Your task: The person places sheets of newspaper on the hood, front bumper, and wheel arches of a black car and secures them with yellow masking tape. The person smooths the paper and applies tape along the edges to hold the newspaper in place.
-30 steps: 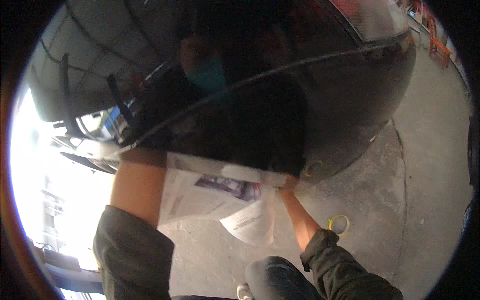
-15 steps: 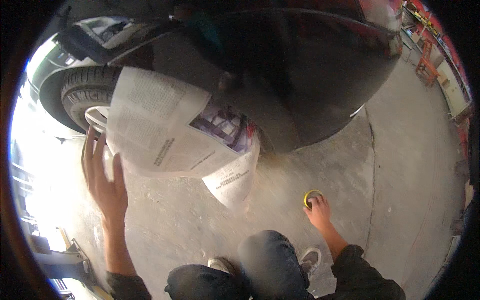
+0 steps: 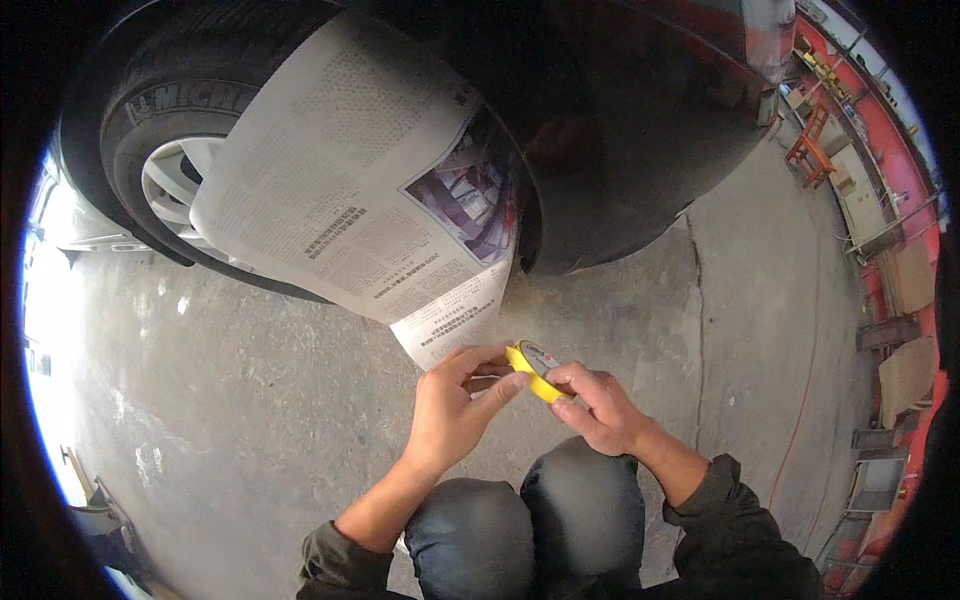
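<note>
A roll of yellow masking tape (image 3: pixel 541 378) is between my hands, above my knees. My right hand (image 3: pixel 600 408) grips the roll from its right side, thumb and fingers around the ring. The fingers of my left hand (image 3: pixel 455 400) are pinched at the roll's left edge, on the yellow tape; whether a loose end is between them is too small to tell. Just beyond my hands hangs a sheet of newspaper (image 3: pixel 330 190) with a colour picture. It drapes over part of the car's wheel (image 3: pixel 170 180) and the dark body panel.
The black car body (image 3: pixel 620 150) rises ahead, its lower edge curving to the right. Below lies a grey concrete floor (image 3: pixel 250 380) with a crack. An orange-red chair (image 3: pixel 812 150) and shelving stand along the red wall at far right.
My left hand has come from beside the wheel to the tape. My right hand has lifted the roll up and left, toward the middle. The view has moved closer to the wheel.
</note>
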`<action>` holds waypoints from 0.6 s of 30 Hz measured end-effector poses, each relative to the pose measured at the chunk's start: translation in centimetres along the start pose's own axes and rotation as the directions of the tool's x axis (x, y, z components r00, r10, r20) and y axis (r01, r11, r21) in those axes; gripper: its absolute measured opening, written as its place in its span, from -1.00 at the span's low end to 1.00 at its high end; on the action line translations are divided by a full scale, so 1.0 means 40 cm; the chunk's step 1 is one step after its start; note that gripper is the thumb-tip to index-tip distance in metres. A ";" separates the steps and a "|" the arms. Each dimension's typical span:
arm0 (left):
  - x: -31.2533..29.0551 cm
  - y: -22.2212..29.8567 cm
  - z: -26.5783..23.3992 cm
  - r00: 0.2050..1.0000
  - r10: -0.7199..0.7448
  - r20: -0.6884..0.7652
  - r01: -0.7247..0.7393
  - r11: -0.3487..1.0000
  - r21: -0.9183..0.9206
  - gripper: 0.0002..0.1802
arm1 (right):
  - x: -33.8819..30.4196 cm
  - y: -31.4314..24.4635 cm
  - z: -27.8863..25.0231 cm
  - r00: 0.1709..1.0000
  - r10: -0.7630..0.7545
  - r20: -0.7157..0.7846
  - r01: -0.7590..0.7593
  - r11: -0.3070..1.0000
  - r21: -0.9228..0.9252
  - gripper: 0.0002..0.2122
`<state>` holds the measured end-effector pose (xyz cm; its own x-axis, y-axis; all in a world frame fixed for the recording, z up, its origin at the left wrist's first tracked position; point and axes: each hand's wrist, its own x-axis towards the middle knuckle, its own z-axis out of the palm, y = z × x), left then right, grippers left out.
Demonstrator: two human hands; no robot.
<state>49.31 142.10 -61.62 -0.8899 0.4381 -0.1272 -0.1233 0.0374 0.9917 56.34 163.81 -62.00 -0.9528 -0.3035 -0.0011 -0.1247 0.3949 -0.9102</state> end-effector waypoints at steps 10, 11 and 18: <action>-0.064 -0.026 -0.022 0.963 0.224 -0.147 -0.185 0.952 0.243 -0.87 | 0.049 0.014 0.053 0.995 -0.001 -0.104 -0.028 0.962 -0.273 -0.75; -0.068 -0.023 -0.027 0.963 0.231 -0.139 -0.181 0.936 0.302 -0.85 | 0.051 0.017 0.060 0.990 -0.066 -0.123 0.027 0.954 -0.298 -0.78; -0.038 0.037 -0.139 0.727 0.441 -0.527 -0.432 0.890 0.148 -0.81 | 0.081 0.080 0.050 0.640 0.599 -0.482 -0.125 0.700 0.703 -0.89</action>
<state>48.05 136.48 -60.08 -0.9325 -0.1387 0.3335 0.3398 -0.0236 0.9402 53.41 162.36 -65.77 -0.8177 0.4600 -0.3462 0.2266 -0.2956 -0.9281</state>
